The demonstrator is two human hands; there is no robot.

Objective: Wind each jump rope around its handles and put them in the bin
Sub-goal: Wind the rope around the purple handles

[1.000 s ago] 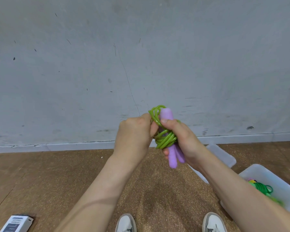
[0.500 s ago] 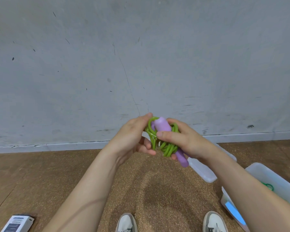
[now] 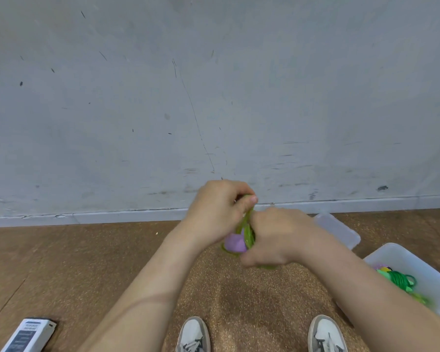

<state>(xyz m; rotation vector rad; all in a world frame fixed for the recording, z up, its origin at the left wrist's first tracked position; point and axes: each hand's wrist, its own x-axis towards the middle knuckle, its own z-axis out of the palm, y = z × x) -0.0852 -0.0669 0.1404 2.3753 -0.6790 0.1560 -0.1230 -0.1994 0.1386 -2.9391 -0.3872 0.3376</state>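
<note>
Both hands, left (image 3: 217,212) and right (image 3: 277,237), grip the rope (image 3: 248,232) above a brown cork floor (image 3: 87,262), facing a scuffed grey wall (image 3: 163,97); bin (image 3: 401,257) at right.

Even, soft daylight; faint shadow on the floor (image 3: 239,295); hands motion-blurred; wide-angle bending at the edges.

The jump rope (image 3: 247,231) is a blurred bundle of bright green cord coiled round lilac handles, one rounded handle end (image 3: 235,243) poking out low on the left, held in the air above the brown floor. Down at the right stands the white bin (image 3: 404,255), open-topped, with another wound rope (image 3: 401,280) of darker green cord lying inside.
</note>
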